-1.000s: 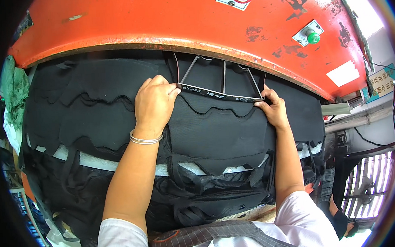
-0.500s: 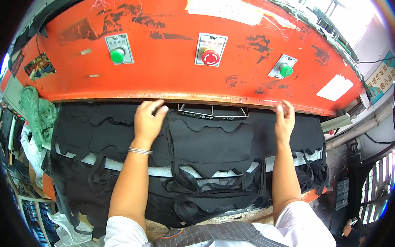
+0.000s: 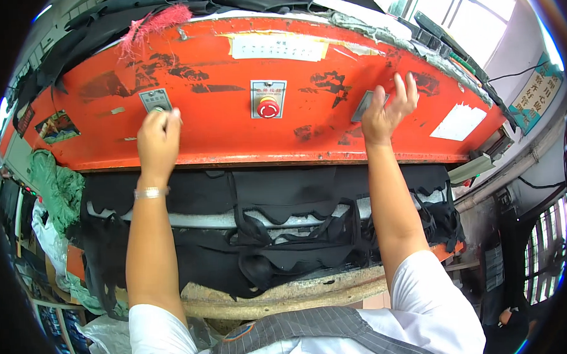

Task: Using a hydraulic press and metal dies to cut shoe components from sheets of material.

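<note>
An orange press head (image 3: pixel 232 126) spans the upper view. My left hand (image 3: pixel 158 142) presses on its left button plate (image 3: pixel 153 99), covering the button. My right hand (image 3: pixel 386 111) rests with fingers spread on the right button plate (image 3: pixel 362 107), hiding that button too. Between them sits a red round stop button (image 3: pixel 267 107) on a grey plate. Below the press head, layers of black fabric (image 3: pixel 278 205) with cut-out shapes lie on the press bed. Neither hand holds anything.
A worn wooden board edge (image 3: pixel 287 292) runs in front of the bed. Green cloth (image 3: pixel 56 188) and plastic bags hang at the left. A fan grille (image 3: pixel 545 249) stands at the lower right. Scrap fabric is piled on top of the press.
Both hands left the black fabric and metal cutting frame on the bed and rose to the two outer button plates. The view tilted upward; the frame is now out of sight.
</note>
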The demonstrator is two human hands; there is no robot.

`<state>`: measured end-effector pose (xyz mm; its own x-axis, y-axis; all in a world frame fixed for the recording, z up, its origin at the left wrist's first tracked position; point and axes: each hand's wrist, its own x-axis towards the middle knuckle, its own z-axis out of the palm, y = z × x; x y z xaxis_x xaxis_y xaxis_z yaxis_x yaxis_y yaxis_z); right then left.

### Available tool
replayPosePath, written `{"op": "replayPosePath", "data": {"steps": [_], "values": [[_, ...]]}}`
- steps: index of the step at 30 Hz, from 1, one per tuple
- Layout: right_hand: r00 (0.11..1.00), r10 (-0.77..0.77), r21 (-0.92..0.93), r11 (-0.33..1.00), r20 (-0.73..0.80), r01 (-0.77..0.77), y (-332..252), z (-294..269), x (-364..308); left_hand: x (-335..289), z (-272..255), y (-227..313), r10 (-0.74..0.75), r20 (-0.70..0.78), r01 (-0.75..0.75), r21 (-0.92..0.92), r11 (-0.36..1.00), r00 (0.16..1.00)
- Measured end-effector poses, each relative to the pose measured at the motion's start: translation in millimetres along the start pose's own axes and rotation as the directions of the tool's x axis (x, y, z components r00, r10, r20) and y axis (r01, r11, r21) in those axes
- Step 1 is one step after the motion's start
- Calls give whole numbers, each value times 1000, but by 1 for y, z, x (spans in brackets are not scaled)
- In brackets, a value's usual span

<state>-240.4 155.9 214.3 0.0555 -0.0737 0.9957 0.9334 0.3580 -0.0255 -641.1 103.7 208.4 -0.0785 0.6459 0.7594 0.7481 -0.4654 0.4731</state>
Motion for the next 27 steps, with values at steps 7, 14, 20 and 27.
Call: {"op": "replayPosePath", "data": {"steps": [7,14,20,27], "values": [[516,-504,702,635,693,-323,-121,-188,-70,-214,-63,104,95,779,201,-276,940,620],[9,-383,346,823,924,-450,-193,-318,-104,-302,-89,147,56,798,-60,-25,998,600],[18,-224,212,891,974,-401,-209,-317,-111,-304,-83,162,-96,761,29,102,994,642],[-51,-265,215,868,963,-447,-196,-305,-109,-275,-76,150,-77,837,32,72,997,541]]}}
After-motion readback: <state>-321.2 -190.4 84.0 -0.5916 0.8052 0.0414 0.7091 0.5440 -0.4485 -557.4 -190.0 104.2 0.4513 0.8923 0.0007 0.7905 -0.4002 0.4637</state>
